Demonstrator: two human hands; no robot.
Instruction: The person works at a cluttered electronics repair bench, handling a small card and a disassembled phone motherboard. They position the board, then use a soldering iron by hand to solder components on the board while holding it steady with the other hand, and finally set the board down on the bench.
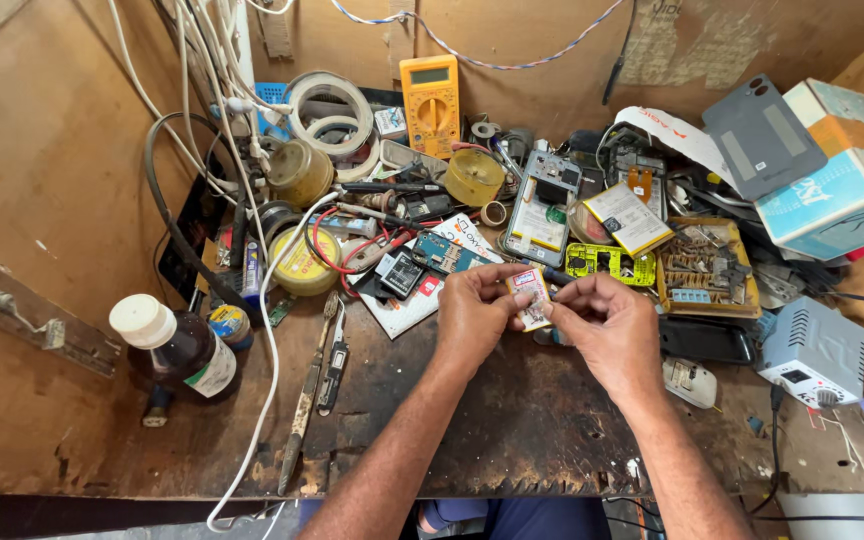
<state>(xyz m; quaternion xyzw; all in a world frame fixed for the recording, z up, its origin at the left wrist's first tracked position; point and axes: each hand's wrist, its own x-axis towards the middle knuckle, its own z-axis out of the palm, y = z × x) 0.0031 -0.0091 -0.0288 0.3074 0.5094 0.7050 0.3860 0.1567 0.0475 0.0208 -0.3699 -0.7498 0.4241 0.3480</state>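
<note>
Small flat rectangular part, pale with red markings, pinched between both hands above the worn wooden bench.

The left hand grips its left edge, the right hand its right; a yellow-green circuit board lies just behind, a yellow multimeter farther back.

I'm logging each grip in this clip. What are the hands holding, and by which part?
Both hands pinch one small flat card-like piece: left hand on its left edge, right hand on its right edge.

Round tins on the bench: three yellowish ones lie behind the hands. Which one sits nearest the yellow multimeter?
The translucent yellow tin, just right of and below the multimeter. The brass-coloured tin and the flat yellow tin lie farther left.
</note>
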